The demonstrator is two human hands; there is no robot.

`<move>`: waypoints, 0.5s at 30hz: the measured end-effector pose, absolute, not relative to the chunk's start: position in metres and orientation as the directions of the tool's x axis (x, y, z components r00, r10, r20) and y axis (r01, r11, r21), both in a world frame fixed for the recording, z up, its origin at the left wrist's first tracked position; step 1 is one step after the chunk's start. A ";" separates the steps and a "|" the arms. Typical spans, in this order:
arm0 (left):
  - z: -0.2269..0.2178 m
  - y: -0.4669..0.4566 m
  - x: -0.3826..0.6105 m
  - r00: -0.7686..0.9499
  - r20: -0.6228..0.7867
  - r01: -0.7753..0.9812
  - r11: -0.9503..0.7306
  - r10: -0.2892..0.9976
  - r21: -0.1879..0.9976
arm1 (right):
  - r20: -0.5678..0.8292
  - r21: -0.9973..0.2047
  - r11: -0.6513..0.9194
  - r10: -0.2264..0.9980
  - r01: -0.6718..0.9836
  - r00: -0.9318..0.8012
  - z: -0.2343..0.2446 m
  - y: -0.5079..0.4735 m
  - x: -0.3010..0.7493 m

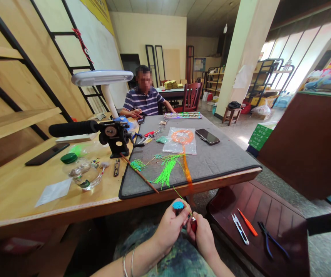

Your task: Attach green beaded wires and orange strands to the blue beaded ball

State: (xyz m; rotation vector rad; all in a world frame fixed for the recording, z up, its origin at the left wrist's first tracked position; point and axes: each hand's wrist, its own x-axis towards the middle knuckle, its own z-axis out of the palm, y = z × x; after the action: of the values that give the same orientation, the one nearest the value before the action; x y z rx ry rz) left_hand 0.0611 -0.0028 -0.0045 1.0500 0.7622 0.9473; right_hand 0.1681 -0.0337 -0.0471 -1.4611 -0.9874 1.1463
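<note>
My left hand (169, 223) is closed in a pinch beneath a small turquoise beaded cluster (178, 205), just off the table's front edge. A thin green strand (179, 192) sticks up from beside it. Close against it, my right hand (203, 234) is wrapped around a red-handled tool (193, 224), whose working tip is hidden between the fingers. On the grey mat (223, 161) ahead lie a fan of bright green strands (168, 171) and a bundle of orange thread (186, 169) that hangs over the edge. A brown stick (142, 175) rests near a turquoise-and-green bunch (137, 165).
A black clamp-like device (115, 136), a lidded clear jar (83, 173) and a desk lamp (103, 78) stand at left. A phone (208, 136) lies on the mat. Thread snips (240, 229) and pliers (266, 238) lie on the chair at right. Another person (142, 100) sits across the table.
</note>
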 end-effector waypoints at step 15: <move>-0.002 -0.004 0.061 0.394 -0.078 -0.256 0.190 0.916 0.948 | -0.160 -0.984 -0.174 0.962 0.041 0.223 -0.041 -0.036 0.167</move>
State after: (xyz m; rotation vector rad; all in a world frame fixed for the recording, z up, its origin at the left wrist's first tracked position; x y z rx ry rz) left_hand 0.0608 -0.0043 -0.0020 1.0580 0.7809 0.9529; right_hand 0.1670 -0.0356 -0.0413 -1.4728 -1.0013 1.1334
